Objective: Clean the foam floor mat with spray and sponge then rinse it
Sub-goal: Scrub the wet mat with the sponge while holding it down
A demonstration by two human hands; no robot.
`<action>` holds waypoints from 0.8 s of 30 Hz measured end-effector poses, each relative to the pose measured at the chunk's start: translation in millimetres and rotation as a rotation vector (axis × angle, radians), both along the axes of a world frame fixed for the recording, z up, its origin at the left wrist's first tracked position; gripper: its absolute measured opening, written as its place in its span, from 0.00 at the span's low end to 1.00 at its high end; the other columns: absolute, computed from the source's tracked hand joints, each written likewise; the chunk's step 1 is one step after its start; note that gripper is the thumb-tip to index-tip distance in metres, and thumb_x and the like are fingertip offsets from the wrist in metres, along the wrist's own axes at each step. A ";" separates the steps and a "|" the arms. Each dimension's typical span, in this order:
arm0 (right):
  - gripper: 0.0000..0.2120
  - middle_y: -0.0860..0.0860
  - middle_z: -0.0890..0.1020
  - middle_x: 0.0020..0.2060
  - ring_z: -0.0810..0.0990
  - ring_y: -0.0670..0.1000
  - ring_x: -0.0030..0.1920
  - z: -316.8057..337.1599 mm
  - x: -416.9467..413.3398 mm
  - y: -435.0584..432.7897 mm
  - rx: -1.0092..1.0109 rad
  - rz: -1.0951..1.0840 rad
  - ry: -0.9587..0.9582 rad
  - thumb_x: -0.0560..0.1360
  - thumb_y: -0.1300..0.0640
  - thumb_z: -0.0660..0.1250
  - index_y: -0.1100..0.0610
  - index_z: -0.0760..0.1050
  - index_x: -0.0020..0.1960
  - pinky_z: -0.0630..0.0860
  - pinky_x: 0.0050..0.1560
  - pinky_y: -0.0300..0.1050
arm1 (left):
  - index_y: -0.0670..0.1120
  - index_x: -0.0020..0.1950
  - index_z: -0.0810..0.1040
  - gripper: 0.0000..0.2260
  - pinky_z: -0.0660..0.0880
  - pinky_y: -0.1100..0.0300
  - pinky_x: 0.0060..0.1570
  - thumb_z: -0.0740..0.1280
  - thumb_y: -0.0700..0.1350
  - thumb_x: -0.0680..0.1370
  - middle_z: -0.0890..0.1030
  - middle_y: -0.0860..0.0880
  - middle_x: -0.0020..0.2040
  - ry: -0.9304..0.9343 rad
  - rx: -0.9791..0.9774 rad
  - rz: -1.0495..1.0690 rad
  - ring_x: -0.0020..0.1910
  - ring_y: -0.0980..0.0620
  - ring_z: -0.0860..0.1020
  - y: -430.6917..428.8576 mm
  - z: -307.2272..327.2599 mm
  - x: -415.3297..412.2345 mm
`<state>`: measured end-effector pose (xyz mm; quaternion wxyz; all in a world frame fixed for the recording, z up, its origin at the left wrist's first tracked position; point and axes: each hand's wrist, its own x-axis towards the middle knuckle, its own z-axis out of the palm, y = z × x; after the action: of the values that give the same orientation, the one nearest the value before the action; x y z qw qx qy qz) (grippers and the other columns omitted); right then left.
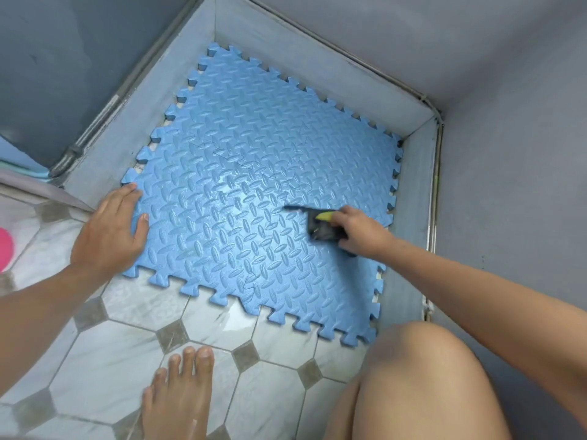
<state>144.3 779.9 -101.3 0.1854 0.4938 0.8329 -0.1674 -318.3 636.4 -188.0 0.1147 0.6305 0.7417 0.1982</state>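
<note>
Grey walls (476, 58) stand behind the mat (254, 173) and to its right. They meet in a corner at the mat's far right. A floor (111, 350) of white tiles with small grey squares lies in front of the mat and to its left.

The mat is big, blue and bumpy, with puzzle teeth all round its edge. It lies flat in the corner. Its near edge sits on the white tiles. Its two far sides reach a grey strip at the foot of the walls. A wet patch (232, 190) shines near the middle of the mat.

A bare knee (422, 376) is just in front of the mat's near right corner. A bare foot (178, 395) stands on the tiles in front of the mat, apart from it. A grey pipe (95, 122) runs along the wall to the left of the mat.

The left hand (108, 230) lies flat on the mat's left edge. Its fingers are straight and close together, and the thumb rests on the mat.

The right hand (362, 233) is on the right part of the mat. Its fingers are curled tight round a sponge (322, 228). The sponge is dark with a bit of yellow, looks blurry, and touches the mat.

A pink thing (4, 246) peeks in far to the left of the mat.
</note>
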 end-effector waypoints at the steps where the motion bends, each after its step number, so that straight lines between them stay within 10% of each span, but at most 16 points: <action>1: 0.23 0.55 0.71 0.59 0.76 0.59 0.56 -2.5 24.2 11.7 0.052 -0.130 -0.083 0.72 0.58 0.69 0.53 0.72 0.66 0.75 0.50 0.48 | 0.36 0.73 0.70 0.20 0.65 0.44 0.74 0.62 0.42 0.82 0.71 0.38 0.74 -0.002 0.003 -0.003 0.74 0.38 0.68 -0.4 0.1 0.0; 4: 0.20 0.57 0.71 0.59 0.76 0.59 0.49 -0.9 63.2 18.4 0.032 -0.292 -0.274 0.71 0.58 0.70 0.54 0.71 0.62 0.74 0.48 0.48 | 0.36 0.74 0.70 0.21 0.65 0.44 0.74 0.65 0.39 0.82 0.71 0.38 0.75 -0.005 -0.010 0.011 0.75 0.39 0.68 -0.6 0.0 0.3; 10: 0.16 0.52 0.70 0.59 0.76 0.53 0.53 8.2 18.0 -66.6 -0.334 0.727 -0.076 0.73 0.51 0.68 0.48 0.71 0.60 0.76 0.43 0.48 | 0.35 0.73 0.71 0.20 0.66 0.41 0.73 0.66 0.37 0.81 0.72 0.37 0.74 -0.007 0.001 0.006 0.74 0.37 0.69 -2.7 -0.8 -0.7; 13: 0.19 0.55 0.70 0.59 0.75 0.57 0.55 -1.6 20.1 -97.4 -0.427 0.860 -0.073 0.73 0.50 0.69 0.50 0.70 0.62 0.75 0.37 0.49 | 0.35 0.72 0.71 0.21 0.66 0.40 0.73 0.67 0.36 0.80 0.72 0.36 0.73 -0.013 0.011 0.004 0.73 0.35 0.69 -0.6 -1.3 -0.4; 17: 0.20 0.52 0.70 0.58 0.75 0.52 0.54 -0.1 43.6 -47.5 -0.260 0.468 0.002 0.73 0.51 0.68 0.50 0.71 0.64 0.74 0.44 0.46 | 0.35 0.72 0.72 0.21 0.67 0.40 0.72 0.67 0.36 0.80 0.72 0.38 0.73 -0.011 0.005 -0.007 0.72 0.35 0.69 1.7 -0.1 1.1; 21: 0.18 0.56 0.71 0.60 0.77 0.59 0.55 -12.9 69.5 11.1 0.175 -0.558 0.107 0.76 0.54 0.68 0.53 0.71 0.64 0.76 0.56 0.51 | 0.35 0.73 0.72 0.20 0.68 0.39 0.72 0.67 0.37 0.81 0.65 0.58 0.75 -0.017 0.020 -0.017 0.73 0.37 0.69 -0.4 4.6 2.2; 24: 0.25 0.59 0.69 0.66 0.75 0.62 0.61 -25.5 45.0 31.4 0.186 -0.891 0.138 0.76 0.55 0.66 0.55 0.67 0.72 0.75 0.64 0.57 | 0.35 0.73 0.72 0.20 0.69 0.39 0.71 0.67 0.37 0.80 0.71 0.48 0.76 -0.013 0.003 0.004 0.73 0.37 0.70 -1.3 4.7 1.8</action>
<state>189.3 811.4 -126.8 -0.0059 0.8061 0.5612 -0.1878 -316.5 635.1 -183.3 0.1181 0.6280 0.7417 0.2038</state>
